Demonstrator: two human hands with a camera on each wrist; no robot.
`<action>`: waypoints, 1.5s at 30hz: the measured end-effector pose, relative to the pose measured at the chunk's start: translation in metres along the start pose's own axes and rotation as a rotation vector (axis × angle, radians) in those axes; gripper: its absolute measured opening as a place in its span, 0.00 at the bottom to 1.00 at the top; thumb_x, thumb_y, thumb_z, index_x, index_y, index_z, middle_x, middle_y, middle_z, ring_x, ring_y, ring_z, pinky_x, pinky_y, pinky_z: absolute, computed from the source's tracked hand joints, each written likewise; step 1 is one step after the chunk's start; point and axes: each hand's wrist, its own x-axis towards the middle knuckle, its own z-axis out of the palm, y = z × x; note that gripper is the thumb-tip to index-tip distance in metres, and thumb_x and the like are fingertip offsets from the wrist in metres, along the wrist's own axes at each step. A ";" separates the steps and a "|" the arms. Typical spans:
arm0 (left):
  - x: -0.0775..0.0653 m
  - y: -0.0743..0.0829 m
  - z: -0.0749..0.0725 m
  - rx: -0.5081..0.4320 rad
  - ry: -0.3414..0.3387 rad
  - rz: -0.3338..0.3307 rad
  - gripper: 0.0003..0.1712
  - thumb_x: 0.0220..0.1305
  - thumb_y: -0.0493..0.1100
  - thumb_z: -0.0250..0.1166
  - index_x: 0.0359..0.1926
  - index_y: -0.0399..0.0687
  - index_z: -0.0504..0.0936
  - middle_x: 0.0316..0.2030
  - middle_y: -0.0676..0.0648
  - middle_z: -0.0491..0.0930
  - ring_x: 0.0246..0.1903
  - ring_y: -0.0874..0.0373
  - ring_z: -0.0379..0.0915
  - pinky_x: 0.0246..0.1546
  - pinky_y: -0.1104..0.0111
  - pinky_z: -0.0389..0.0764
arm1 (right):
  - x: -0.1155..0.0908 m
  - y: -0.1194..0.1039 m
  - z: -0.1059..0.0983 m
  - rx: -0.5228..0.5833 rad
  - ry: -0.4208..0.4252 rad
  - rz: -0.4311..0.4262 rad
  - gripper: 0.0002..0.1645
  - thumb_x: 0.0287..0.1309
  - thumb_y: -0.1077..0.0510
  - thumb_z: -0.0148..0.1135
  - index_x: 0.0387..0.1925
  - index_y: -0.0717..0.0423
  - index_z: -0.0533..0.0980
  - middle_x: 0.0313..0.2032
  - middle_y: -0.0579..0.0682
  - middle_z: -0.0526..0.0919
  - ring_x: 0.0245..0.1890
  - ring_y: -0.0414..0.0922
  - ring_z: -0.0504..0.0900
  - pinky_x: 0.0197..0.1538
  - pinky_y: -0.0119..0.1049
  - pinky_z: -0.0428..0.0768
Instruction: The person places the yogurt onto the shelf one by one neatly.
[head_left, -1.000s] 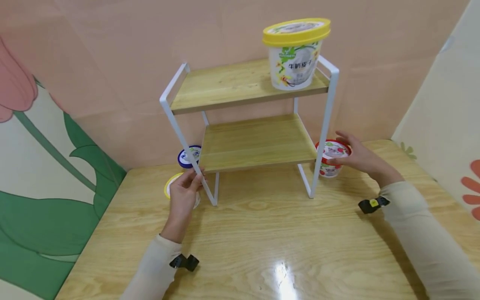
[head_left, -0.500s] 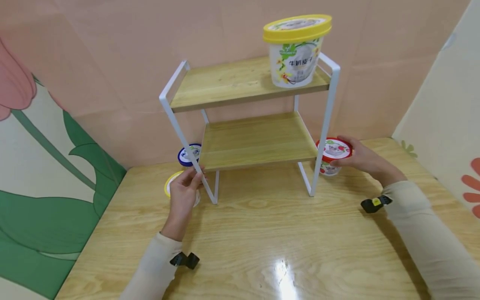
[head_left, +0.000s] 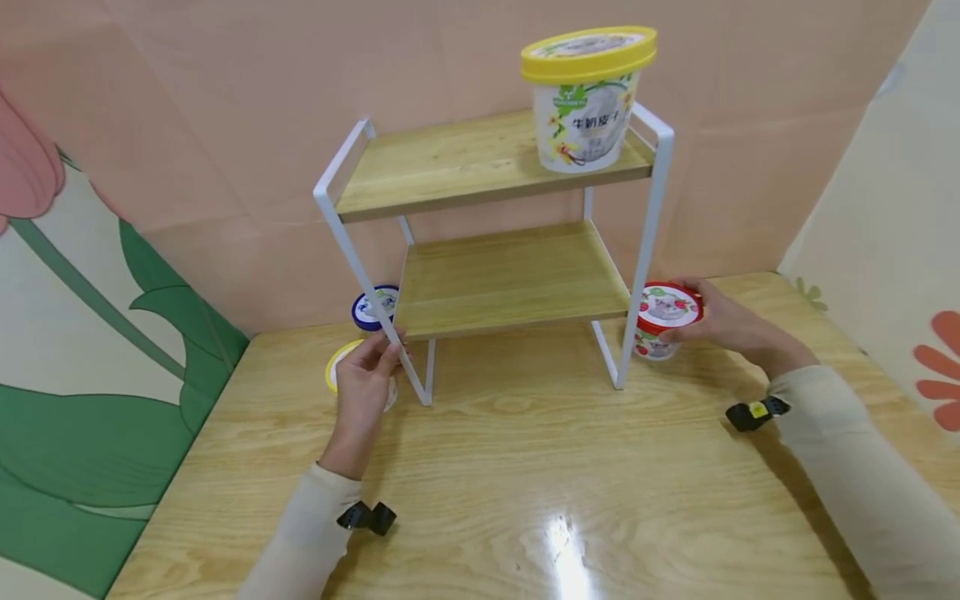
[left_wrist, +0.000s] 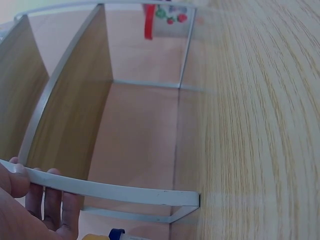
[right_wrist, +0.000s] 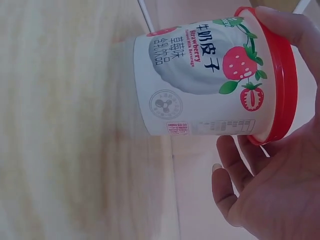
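A two-tier shelf [head_left: 480,292] with wooden boards and a white metal frame stands on the table. My left hand [head_left: 362,396] pinches its front left leg, thumb in front and fingers behind, as the left wrist view shows. Beyond the shelf's right side, my right hand [head_left: 723,321] grips a red-lidded strawberry milk tub [right_wrist: 200,85] around the lid. The thumb lies on the red rim [right_wrist: 282,80], and the fingers reach to the far side. A yellow-lidded tub [head_left: 585,117] sits at the right end of the top board.
Left of the shelf are a blue-lidded tub [head_left: 367,310] and another yellow-lidded tub [head_left: 337,367], the latter partly hidden by my left hand. A pink backdrop [head_left: 225,167] rises behind the wooden table [head_left: 480,483]. Flower-patterned panels stand at both sides.
My right hand's fingers have closed around the red-lidded tub, which has shifted slightly toward the front. The left hand keeps its hold on the shelf leg.
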 end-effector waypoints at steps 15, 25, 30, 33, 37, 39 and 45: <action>0.000 -0.001 -0.001 -0.002 -0.006 -0.005 0.15 0.68 0.31 0.61 0.53 0.25 0.79 0.28 0.61 0.84 0.32 0.67 0.82 0.38 0.73 0.85 | -0.031 -0.006 0.009 -0.093 -0.033 -0.002 0.58 0.56 0.50 0.73 0.75 0.56 0.45 0.66 0.62 0.62 0.60 0.49 0.68 0.51 0.25 0.71; 0.001 0.002 0.000 0.000 -0.002 -0.016 0.15 0.68 0.30 0.61 0.53 0.25 0.80 0.27 0.61 0.84 0.32 0.66 0.82 0.39 0.71 0.85 | -0.054 -0.009 0.019 -0.114 -0.037 -0.013 0.59 0.55 0.50 0.74 0.74 0.58 0.44 0.66 0.64 0.62 0.62 0.54 0.65 0.50 0.25 0.70; 0.000 0.001 0.000 -0.004 0.000 -0.021 0.15 0.68 0.30 0.61 0.53 0.25 0.80 0.27 0.61 0.84 0.31 0.67 0.82 0.39 0.72 0.85 | -0.064 -0.011 0.021 -0.135 -0.050 -0.027 0.59 0.54 0.51 0.74 0.74 0.58 0.45 0.66 0.63 0.63 0.61 0.54 0.66 0.51 0.28 0.71; 0.000 0.001 0.001 -0.016 0.005 -0.019 0.15 0.68 0.30 0.61 0.53 0.24 0.79 0.27 0.61 0.84 0.31 0.66 0.83 0.38 0.72 0.85 | -0.069 -0.013 0.023 -0.136 -0.040 -0.046 0.58 0.52 0.52 0.75 0.73 0.58 0.47 0.64 0.62 0.65 0.59 0.48 0.68 0.49 0.22 0.71; 0.000 0.001 0.001 -0.020 0.010 -0.024 0.15 0.68 0.30 0.61 0.53 0.24 0.79 0.27 0.61 0.84 0.31 0.66 0.83 0.38 0.72 0.85 | -0.074 -0.014 0.025 -0.142 -0.043 -0.045 0.59 0.51 0.52 0.76 0.73 0.57 0.48 0.63 0.61 0.66 0.55 0.42 0.68 0.48 0.21 0.72; 0.000 0.001 0.001 -0.013 0.008 -0.027 0.15 0.68 0.31 0.60 0.53 0.25 0.80 0.27 0.61 0.84 0.31 0.66 0.82 0.39 0.72 0.85 | -0.077 -0.014 0.026 -0.148 -0.049 -0.044 0.59 0.51 0.52 0.76 0.73 0.57 0.47 0.63 0.61 0.66 0.55 0.42 0.68 0.48 0.22 0.73; 0.000 0.002 0.000 0.002 0.005 -0.034 0.15 0.68 0.31 0.60 0.53 0.26 0.80 0.27 0.61 0.83 0.31 0.66 0.82 0.39 0.73 0.85 | -0.083 -0.016 0.029 -0.164 -0.039 -0.081 0.60 0.48 0.53 0.78 0.72 0.60 0.49 0.63 0.62 0.66 0.53 0.34 0.67 0.48 0.18 0.71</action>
